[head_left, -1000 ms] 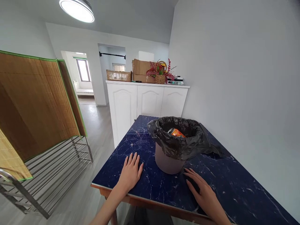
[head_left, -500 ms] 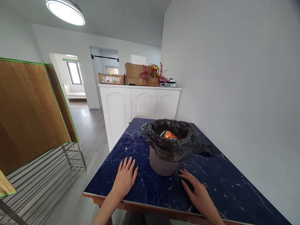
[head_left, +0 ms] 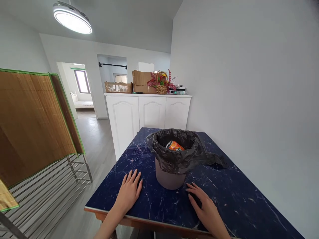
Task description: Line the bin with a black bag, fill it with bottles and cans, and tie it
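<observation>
Left hand (head_left: 128, 192) palm-down on blue table (head_left: 241, 199), fingers spread. Next, bin (head_left: 169, 179) upright on tabletop, black bag (head_left: 174, 161) over its rim, orange can (head_left: 176, 146) tilted inside. Right hand (head_left: 206, 207) just beside bin's base, thumb parted from fingers.

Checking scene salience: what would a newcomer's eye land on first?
First, the bin on the blue tabletop, its black bag draped outward, an orange can inside. The left hand and right hand rest nearer the camera, either side. Behind, a flower basket stands on the white cabinet.
</observation>
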Available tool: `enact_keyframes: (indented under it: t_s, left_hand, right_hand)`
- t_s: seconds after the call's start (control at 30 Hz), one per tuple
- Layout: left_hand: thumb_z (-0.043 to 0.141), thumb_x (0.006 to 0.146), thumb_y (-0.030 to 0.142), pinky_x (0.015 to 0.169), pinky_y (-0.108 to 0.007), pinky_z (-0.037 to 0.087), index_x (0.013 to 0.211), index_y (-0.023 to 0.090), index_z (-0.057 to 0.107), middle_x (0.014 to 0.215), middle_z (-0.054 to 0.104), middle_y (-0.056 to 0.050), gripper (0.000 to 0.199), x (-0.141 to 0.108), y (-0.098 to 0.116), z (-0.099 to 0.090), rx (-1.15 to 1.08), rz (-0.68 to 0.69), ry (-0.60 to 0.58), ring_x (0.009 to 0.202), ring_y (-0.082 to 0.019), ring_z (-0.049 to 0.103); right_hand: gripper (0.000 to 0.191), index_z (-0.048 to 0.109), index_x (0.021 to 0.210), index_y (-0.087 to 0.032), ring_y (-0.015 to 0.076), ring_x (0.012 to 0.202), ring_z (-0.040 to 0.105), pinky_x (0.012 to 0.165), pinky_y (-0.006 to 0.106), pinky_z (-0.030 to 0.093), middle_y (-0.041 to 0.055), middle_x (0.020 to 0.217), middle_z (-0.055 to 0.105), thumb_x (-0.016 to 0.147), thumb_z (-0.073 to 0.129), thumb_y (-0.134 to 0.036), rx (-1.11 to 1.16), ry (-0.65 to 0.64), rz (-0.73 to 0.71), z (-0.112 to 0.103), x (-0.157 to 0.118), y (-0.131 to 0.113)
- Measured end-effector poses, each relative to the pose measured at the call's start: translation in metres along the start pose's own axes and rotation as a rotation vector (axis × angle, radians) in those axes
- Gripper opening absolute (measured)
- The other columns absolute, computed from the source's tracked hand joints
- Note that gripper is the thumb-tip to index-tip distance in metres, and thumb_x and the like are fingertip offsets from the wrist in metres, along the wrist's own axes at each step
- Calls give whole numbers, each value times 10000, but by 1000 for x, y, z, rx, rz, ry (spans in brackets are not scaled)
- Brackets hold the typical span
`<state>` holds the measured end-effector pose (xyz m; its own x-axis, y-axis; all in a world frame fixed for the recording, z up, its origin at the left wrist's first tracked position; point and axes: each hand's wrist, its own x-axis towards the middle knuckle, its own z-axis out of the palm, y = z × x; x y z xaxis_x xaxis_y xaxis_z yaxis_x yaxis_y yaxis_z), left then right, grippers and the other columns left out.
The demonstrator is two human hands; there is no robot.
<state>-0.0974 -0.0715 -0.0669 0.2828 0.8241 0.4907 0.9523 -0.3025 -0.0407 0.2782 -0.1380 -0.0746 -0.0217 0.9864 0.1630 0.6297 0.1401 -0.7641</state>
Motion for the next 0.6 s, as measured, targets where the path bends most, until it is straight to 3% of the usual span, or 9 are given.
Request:
enact_keyframes:
  t_s: [0.2, 0.33, 0.43, 0.5, 0.6]
  left_hand:
    - [431, 1091, 371, 1213, -616, 434, 1484, 203, 652, 1581, 585, -134, 481, -1, 2, -1, 6, -3, -25, 1493, -384, 517]
    - [460, 1063, 375, 1232, -628, 404, 1453, 198, 668, 1586, 581, -143, 476, 0, 1, -9, -130, -46, -45, 1515, -386, 487]
    - [562, 992, 429, 1241, -625, 383, 1318, 187, 730, 1542, 617, -169, 440, 13, -2, -24, -459, -133, -48, 1474, -386, 535]
    - [600, 958, 492, 1204, -579, 437, 1219, 203, 749, 1419, 702, -161, 416, 31, -5, -37, -654, -193, -51, 1357, -358, 633]
    - [485, 1008, 608, 1083, -465, 539, 1196, 217, 733, 1263, 772, -126, 499, 68, -6, -59, -797, -259, -75, 1199, -299, 715]
  right_hand:
    - [520, 747, 1328, -320, 379, 1568, 397, 1176, 613, 510, 22, 1594, 577, 1022, 476, -642, -46, 24, -33, 1, -4, -3]
    - [506, 740, 1303, -321, 381, 1394, 616, 1048, 530, 614, 72, 1454, 698, 1003, 520, -664, 93, 94, -25, -5, 6, -6]
    - [538, 732, 1201, -269, 351, 1214, 739, 1043, 481, 613, 121, 1303, 773, 985, 532, -720, 329, 183, -37, -31, 27, -16]
    - [554, 721, 1187, -267, 345, 1184, 754, 1029, 471, 624, 129, 1330, 757, 985, 521, -743, 497, 207, -4, -58, 44, -28]
    - [590, 705, 1277, -276, 348, 1209, 742, 982, 476, 650, 130, 1435, 700, 1004, 484, -751, 644, 92, 110, -102, 66, -50]
